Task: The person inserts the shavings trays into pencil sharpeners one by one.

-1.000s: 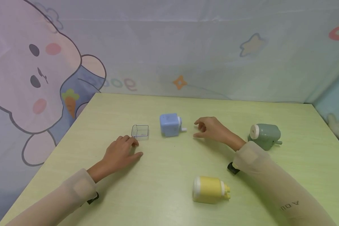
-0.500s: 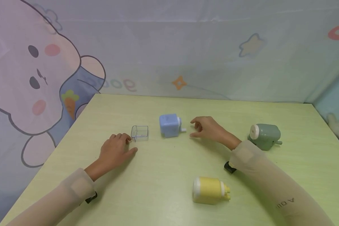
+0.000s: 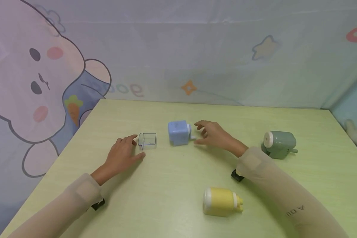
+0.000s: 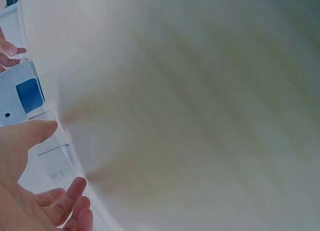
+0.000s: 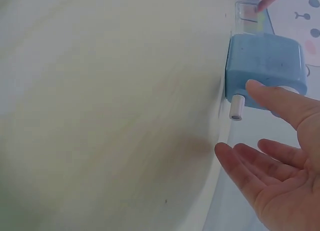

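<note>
A light blue hand-crank pencil sharpener stands mid-table, its white crank handle facing my right hand. That hand's thumb and fingers are spread around the crank side, holding nothing; in the right wrist view the thumb overlaps the sharpener's body. A clear plastic shavings drawer with blue-looking edges lies to the sharpener's left. My left hand is just left of this drawer, thumb and fingers parted, gripping nothing. The left wrist view shows the dark drawer slot in the sharpener's side.
A green crank sharpener stands at the right, beyond my right forearm. A yellow sharpener lies nearer to me, right of centre. Behind the table's far edge hangs a printed cloth with a cartoon animal.
My right hand has moved left, up to the blue sharpener's crank. The left hand has drawn back slightly to the left and its fingers have opened beside the clear drawer.
</note>
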The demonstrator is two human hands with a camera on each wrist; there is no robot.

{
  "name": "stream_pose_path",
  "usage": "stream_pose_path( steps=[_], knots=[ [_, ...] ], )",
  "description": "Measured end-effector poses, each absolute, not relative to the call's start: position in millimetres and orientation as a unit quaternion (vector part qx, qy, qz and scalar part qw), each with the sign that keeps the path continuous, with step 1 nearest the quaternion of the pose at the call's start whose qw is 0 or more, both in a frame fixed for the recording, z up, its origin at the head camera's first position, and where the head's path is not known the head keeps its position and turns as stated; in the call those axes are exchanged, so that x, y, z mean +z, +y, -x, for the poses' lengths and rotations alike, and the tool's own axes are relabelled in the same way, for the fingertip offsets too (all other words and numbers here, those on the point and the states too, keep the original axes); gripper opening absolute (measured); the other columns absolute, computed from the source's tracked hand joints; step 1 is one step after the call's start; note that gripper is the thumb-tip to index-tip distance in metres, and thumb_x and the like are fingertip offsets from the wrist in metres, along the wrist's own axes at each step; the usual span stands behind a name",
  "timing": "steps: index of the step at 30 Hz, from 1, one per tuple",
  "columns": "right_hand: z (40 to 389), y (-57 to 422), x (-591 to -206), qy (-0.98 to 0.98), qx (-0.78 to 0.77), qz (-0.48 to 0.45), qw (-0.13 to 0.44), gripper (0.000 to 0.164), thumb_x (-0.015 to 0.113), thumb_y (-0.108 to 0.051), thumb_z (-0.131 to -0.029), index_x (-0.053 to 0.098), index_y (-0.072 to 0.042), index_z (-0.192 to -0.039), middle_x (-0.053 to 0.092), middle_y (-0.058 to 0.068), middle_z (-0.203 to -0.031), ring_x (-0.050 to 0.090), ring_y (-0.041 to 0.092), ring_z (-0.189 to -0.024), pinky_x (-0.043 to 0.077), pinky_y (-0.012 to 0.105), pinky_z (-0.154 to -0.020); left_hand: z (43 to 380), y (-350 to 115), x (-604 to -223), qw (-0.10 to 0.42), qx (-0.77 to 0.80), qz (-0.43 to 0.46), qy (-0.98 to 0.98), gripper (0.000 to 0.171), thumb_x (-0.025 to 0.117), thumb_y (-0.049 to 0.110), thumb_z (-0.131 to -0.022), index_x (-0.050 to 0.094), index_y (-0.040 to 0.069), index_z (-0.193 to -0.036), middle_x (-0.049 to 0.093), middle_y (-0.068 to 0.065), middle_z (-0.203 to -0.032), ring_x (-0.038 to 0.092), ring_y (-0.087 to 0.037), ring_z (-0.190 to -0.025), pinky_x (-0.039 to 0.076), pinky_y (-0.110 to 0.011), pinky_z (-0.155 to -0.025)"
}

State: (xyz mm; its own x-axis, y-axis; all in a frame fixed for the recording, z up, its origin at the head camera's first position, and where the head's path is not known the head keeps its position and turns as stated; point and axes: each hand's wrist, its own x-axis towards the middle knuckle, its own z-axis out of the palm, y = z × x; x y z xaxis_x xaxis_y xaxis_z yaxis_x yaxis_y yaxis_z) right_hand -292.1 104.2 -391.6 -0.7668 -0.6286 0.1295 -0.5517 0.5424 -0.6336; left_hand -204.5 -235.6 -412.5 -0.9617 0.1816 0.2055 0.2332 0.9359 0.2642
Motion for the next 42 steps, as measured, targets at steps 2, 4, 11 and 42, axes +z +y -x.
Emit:
stream_pose_path(
  steps=[2,4,11,42],
  knots=[
    [292.8,102.0,-391.5,0.873,-0.348,0.338,0.054,0.066,0.075,-0.019,-0.075,0.042,0.004,-0.128,0.051,0.021,-0.118,0.055,0.029,-0.094,0.048,0.036,-0.075,205.6,-235.3,-412.5,0.091,-0.144,0.109,-0.979,0.072,0.07,0.039,-0.077,0.04,0.0,-0.129,0.056,-0.008,-0.104,0.045,-0.03,-0.092,0.04,-0.043,-0.074],
    [293.5,99.9,-391.0,0.869,-0.357,0.338,0.051,0.067,0.076,-0.019,-0.074,0.042,0.004,-0.128,0.05,0.021,-0.119,0.054,0.03,-0.096,0.048,0.037,-0.076,206.7,-234.3,-412.3,0.092,-0.146,0.111,-0.979,0.071,0.07,0.039,-0.077,0.041,0.0,-0.129,0.057,-0.007,-0.104,0.044,-0.03,-0.091,0.04,-0.043,-0.073],
    [294.8,93.3,-390.0,0.849,-0.403,0.335,0.064,0.071,0.076,-0.016,-0.074,0.038,0.003,-0.13,0.047,0.021,-0.124,0.051,0.032,-0.103,0.047,0.038,-0.079,209.7,-231.7,-411.9,0.086,-0.146,0.112,-0.979,0.071,0.069,0.041,-0.078,0.039,0.004,-0.131,0.056,-0.004,-0.105,0.044,-0.028,-0.091,0.04,-0.042,-0.072],
    [298.0,80.3,-390.9,0.809,-0.45,0.368,0.088,0.063,0.072,-0.013,-0.078,0.039,-0.003,-0.131,0.051,0.014,-0.119,0.05,0.025,-0.104,0.046,0.038,-0.08,218.4,-230.6,-408.3,0.068,-0.145,0.12,-0.98,0.067,0.066,0.037,-0.082,0.038,0.007,-0.134,0.056,-0.004,-0.106,0.046,-0.024,-0.093,0.038,-0.046,-0.074]
  ],
)
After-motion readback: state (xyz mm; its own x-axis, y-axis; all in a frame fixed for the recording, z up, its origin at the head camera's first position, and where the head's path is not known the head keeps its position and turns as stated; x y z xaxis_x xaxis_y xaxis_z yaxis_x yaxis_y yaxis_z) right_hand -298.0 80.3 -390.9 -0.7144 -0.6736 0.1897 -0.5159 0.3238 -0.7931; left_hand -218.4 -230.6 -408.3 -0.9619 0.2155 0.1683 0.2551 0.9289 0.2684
